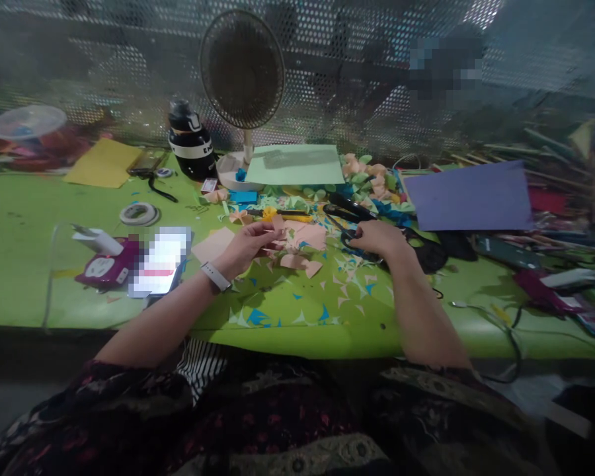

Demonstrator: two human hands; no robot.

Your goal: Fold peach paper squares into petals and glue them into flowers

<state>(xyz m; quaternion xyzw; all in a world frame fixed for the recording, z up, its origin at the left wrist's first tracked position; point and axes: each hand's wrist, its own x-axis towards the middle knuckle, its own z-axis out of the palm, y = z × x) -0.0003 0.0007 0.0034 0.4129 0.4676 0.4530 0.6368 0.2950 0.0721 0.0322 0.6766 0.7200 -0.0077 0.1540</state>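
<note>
My left hand (252, 246), with a pale band at the wrist, pinches a small piece of pink paper (277, 223) between thumb and fingers. Just beyond its fingertips lie a larger pink paper sheet (310, 235) and curled pink cut-outs (302, 264). On the right, my right hand (379, 239) is closed over the dark handles of a pair of scissors (348, 237), which rest low at the table surface. Its fingers partly hide the handles. Left of centre, another pink sheet (215, 246) lies partly behind my left hand.
Paper scraps (327, 311) litter the green table (188, 337). Behind are a stapler (352, 206), a pale green sheet (297, 165), a fan (242, 69) and a black bottle (191, 145). A phone (161, 261) and tape roll (139, 213) sit left; a purple sheet (471, 195) lies right.
</note>
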